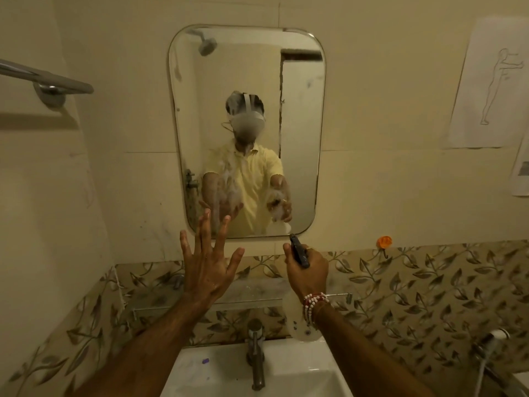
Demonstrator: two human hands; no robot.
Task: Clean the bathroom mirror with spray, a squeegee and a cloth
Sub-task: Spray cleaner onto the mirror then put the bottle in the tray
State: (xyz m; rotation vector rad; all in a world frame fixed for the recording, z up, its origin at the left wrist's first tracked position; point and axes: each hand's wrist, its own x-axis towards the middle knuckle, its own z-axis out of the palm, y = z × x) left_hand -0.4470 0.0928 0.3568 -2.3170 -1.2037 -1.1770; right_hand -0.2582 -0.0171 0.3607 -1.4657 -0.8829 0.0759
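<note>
The rounded wall mirror (300, 133) hangs above the sink, with wet foamy spray patches across its middle and lower part. My right hand (307, 270) grips a spray bottle (299, 319) with a black trigger head pointed at the mirror's lower edge; its clear body hangs below my wrist. My left hand (207, 267) is raised with fingers spread, its fingertips just over the mirror's bottom left corner, holding nothing. No squeegee or cloth shows.
A white sink (289, 368) with a metal tap (256, 353) lies below. A glass shelf (257, 290) runs under the mirror. A towel rail (45, 78) juts out at left. Papers (483, 81) hang at right, an orange hook (384, 242) near them.
</note>
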